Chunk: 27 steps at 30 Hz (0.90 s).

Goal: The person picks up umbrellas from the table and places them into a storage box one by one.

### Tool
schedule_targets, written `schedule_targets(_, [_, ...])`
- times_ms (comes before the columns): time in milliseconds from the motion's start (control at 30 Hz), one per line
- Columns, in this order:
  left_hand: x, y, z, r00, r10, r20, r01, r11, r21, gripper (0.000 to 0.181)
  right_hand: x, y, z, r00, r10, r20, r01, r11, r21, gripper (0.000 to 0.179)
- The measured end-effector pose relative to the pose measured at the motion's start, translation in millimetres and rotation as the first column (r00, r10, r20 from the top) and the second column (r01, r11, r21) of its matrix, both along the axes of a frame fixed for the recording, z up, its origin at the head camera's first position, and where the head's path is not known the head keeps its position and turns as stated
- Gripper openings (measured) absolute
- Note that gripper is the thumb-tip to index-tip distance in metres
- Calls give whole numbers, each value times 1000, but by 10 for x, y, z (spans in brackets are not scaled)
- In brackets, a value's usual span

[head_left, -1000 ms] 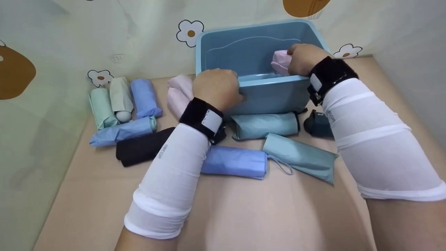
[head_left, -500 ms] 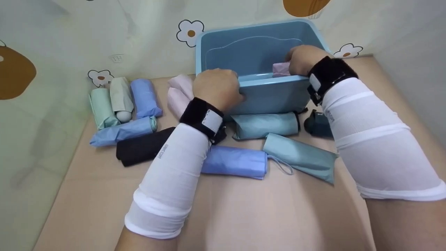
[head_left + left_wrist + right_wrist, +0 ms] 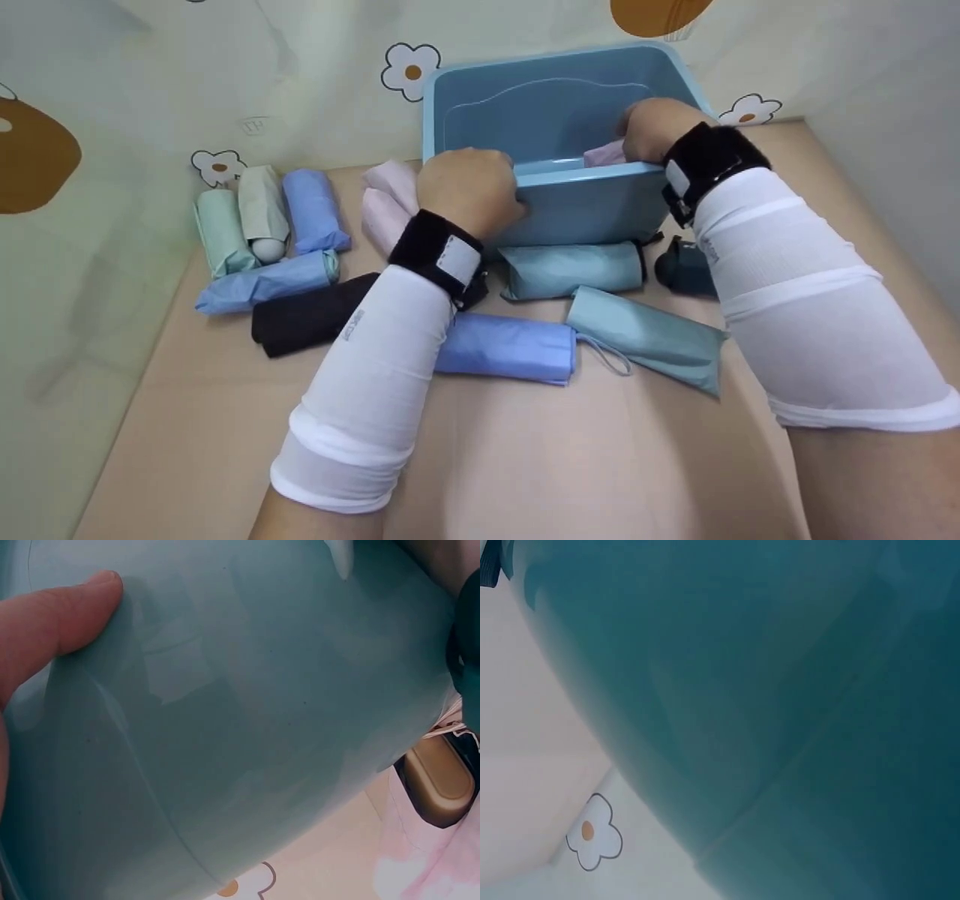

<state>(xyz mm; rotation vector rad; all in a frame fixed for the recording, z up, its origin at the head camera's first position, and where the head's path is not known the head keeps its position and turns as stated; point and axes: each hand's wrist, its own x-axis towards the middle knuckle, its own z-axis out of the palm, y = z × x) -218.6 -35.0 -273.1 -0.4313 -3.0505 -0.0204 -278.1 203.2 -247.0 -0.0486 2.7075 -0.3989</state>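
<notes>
My left hand (image 3: 471,189) grips the front rim of a blue plastic bin (image 3: 585,206). Its thumb (image 3: 86,611) lies along the bin's outer wall in the left wrist view. Over the front right rim, my right hand (image 3: 664,129) reaches into the bin with bent fingers, holding a pink folded umbrella (image 3: 604,154) low inside. The rim hides most of that umbrella and the fingertips. Only the bin's wall (image 3: 727,690) fills the right wrist view, without the hand. Two teal folded umbrellas (image 3: 574,271) lie in front of the bin.
A blue umbrella (image 3: 517,349) and a black one (image 3: 315,315) lie nearer. Pale pink fabric (image 3: 386,199) sits left of the bin. Mint (image 3: 225,232), cream (image 3: 262,206) and blue (image 3: 313,210) umbrellas cluster at the far left. A dark one (image 3: 686,268) is beside my right sleeve.
The pink umbrella has sunk lower in the bin and changed its tilt, so less of it shows. My right hand has dipped slightly. The left hand keeps its place on the rim.
</notes>
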Motion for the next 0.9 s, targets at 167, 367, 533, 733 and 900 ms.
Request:
schedule_targets(167, [-11, 4, -2, 1000, 4, 5, -4, 1000, 3, 36, -8, 6, 2, 1000, 4, -14, -4, 1000, 18, 56])
schedule_targets(367, [-14, 4, -3, 1000, 10, 6, -10, 1000, 10, 36, -35, -4, -8, 1000, -23, -11, 24, 1000, 19, 55])
schedule_targets(533, [-16, -2, -11, 1000, 11, 8, -11, 1000, 16, 36, -35, -12, -29, 998, -13, -58, 15, 999, 37, 47])
schedule_targets(733, [-21, -8, -8, 1000, 7, 5, -7, 1000, 7, 38, 10, -5, -40, 991, -48, -128, 45, 999, -25, 50])
schedule_targets(900, [-25, -10, -7, 1000, 13, 18, -13, 1000, -4, 37, 63, 7, -64, 965, -110, -238, 80, 988, -132, 53])
